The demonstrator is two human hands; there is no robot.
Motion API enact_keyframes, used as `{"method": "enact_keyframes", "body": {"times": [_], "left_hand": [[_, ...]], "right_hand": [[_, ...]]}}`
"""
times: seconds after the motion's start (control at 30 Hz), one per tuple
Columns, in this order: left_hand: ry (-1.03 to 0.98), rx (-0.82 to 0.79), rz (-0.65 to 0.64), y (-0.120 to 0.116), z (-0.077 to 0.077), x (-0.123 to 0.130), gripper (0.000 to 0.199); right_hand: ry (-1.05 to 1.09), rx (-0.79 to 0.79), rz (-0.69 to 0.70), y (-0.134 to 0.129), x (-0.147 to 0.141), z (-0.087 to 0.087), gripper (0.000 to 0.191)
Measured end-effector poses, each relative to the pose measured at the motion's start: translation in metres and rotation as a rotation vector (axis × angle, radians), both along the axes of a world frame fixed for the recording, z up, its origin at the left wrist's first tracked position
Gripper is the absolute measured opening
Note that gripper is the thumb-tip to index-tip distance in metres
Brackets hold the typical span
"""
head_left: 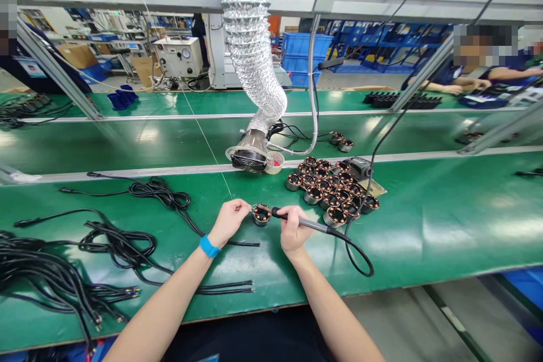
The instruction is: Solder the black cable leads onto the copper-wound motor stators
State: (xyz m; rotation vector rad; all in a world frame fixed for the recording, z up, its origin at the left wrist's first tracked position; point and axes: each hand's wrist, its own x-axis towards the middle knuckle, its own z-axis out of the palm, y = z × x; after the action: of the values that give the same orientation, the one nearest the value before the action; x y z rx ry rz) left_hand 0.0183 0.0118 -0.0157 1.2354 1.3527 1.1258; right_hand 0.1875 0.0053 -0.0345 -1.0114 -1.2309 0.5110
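Observation:
My right hand [293, 229] is closed around the grey handle of a soldering iron [311, 223]. Its tip points left and meets a small ring-shaped motor stator [262, 215] with copper windings, which sits on the green bench. On the stator's other side, my left hand [232, 218] pinches a thin solder wire [203, 134] that runs down from above; the wire's end at the stator is too fine to make out clearly. A blue band [209, 246] is around my left wrist. More stators [326, 188] stand grouped to the right, beyond my right hand.
A silver flexible duct [254, 39] with a fan [249, 158] hangs ahead, beside a tape roll [275, 163]. Black cables [123, 240] lie on the left. The iron's cord [360, 260] loops on the right. Co-workers [462, 79] sit across the bench.

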Motion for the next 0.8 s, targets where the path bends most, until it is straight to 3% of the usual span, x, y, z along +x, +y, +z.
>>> {"method": "enact_keyframes", "body": {"times": [0.23, 0.4, 0.63, 0.8], "left_hand": [[-0.001, 0.0, 0.013, 0.001, -0.001, 0.0, 0.021], [-0.015, -0.01, 0.006, 0.0, 0.001, 0.0, 0.025], [-0.034, -0.029, -0.062, -0.004, 0.007, -0.002, 0.031], [-0.001, 0.032, -0.106, -0.005, 0.008, -0.003, 0.036]], "right_hand": [[-0.122, -0.001, 0.038, 0.001, -0.002, 0.002, 0.035], [-0.293, 0.097, 0.165, 0.006, -0.007, 0.01, 0.02], [-0.434, 0.141, 0.321, 0.01, -0.015, 0.009, 0.038], [-0.439, 0.152, 0.348, 0.011, -0.018, 0.0, 0.039]]}}
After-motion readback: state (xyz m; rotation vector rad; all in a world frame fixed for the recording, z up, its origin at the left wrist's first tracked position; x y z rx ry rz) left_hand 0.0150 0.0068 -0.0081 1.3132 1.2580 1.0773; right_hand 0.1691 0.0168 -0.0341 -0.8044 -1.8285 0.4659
